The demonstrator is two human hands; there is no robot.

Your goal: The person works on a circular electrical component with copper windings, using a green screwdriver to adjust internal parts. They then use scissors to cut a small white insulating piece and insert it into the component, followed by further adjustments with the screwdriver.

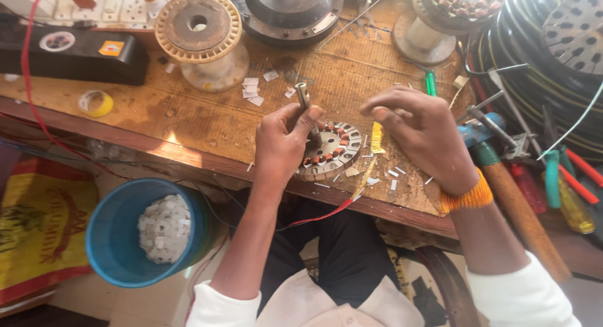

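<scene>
A round metal stator [328, 151] ringed with copper-wound slots lies flat near the tabletop's [207, 120] front edge. A slim metal rod [305, 104] stands upright over its centre, slightly tilted.

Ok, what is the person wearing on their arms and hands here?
Both hands are bare, with no gloves or rings visible. The left hand has nothing on its wrist. The right hand has an orange band wound around the wrist. Both white sleeves, left and right, are pushed up, leaving the forearms uncovered.
</scene>
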